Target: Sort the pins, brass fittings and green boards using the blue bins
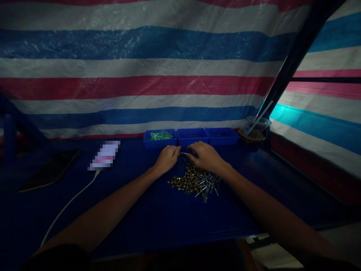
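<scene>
Over a blue tabletop, my right hand (203, 154) pinches a thin silver pin (183, 153) between thumb and fingers. The pin's free end points left, toward the fingertips of my left hand (168, 158). Those left fingers are pressed together, and what they hold, if anything, is too small to make out. Below both hands lies a loose pile of brass-coloured small parts (184, 183) at the left, mixed with long silver pins (207, 184) at the right. My right hand and wrist cover the pile's upper edge.
Three blue trays stand in a row behind my hands; the left tray (146, 143) holds a green plastic bag (161, 135). A clear tub (257, 126) sits at the back right. Leftward lie a lit phone (105, 155) on a white cable (69, 205) and a dark flat device (52, 169).
</scene>
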`<state>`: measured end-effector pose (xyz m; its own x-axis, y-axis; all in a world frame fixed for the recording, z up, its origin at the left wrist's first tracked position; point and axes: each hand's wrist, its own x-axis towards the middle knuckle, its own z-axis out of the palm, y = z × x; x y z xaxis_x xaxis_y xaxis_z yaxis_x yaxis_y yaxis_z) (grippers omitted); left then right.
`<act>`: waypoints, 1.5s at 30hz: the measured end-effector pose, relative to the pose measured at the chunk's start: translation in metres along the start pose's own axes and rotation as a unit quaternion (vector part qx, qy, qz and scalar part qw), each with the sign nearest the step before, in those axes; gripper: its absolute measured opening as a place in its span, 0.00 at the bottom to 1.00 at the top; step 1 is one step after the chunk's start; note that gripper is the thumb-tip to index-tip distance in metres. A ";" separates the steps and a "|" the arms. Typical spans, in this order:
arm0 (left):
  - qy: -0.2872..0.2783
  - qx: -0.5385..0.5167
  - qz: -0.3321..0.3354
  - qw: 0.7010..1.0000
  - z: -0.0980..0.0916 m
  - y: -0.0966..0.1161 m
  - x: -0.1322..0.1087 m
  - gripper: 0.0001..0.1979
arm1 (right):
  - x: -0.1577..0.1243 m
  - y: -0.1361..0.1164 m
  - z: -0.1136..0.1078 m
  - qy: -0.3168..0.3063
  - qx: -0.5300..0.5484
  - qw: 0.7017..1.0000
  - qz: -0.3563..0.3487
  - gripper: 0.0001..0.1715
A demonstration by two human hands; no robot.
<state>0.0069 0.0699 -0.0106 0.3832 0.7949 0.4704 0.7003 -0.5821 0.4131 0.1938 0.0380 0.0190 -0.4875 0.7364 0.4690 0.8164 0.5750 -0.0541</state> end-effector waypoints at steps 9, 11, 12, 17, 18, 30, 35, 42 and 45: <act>0.013 -0.049 -0.012 0.999 -0.002 0.003 0.001 0.20 | 0.003 -0.012 0.000 0.029 -0.009 1.000 -0.004 0.14; 0.010 -0.062 -0.015 0.998 0.000 0.000 0.001 0.17 | 0.004 -0.005 -0.003 0.053 -0.012 0.998 0.021 0.17; 0.008 -0.065 -0.012 0.998 0.000 -0.001 0.000 0.14 | 0.004 -0.001 -0.005 0.073 -0.009 0.997 0.038 0.19; -0.059 -0.030 0.050 0.997 0.002 -0.003 -0.004 0.12 | 0.003 0.033 -0.021 0.218 0.046 0.967 0.121 0.18; -0.076 -0.018 0.058 0.995 0.001 -0.003 -0.005 0.12 | 0.002 0.041 -0.024 0.242 0.056 0.959 0.135 0.17; -0.138 0.020 0.024 0.990 0.002 -0.003 -0.004 0.06 | 0.000 0.068 -0.013 0.270 0.088 0.943 0.173 0.13; -0.135 0.029 0.020 0.990 0.004 -0.004 -0.004 0.06 | -0.001 0.068 -0.016 0.284 0.094 0.938 0.176 0.13; -0.135 0.032 0.011 0.990 0.004 -0.005 -0.005 0.06 | -0.005 0.071 -0.003 0.265 0.115 0.940 0.183 0.15; -0.132 0.037 0.006 0.990 0.003 -0.002 -0.006 0.08 | -0.005 0.077 -0.001 0.267 0.098 0.941 0.182 0.15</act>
<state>0.0051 0.0675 -0.0169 0.5290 0.8110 0.2499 0.7337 -0.5850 0.3457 0.2593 0.0780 0.0135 0.0822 0.6430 0.7615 0.8015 0.4114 -0.4339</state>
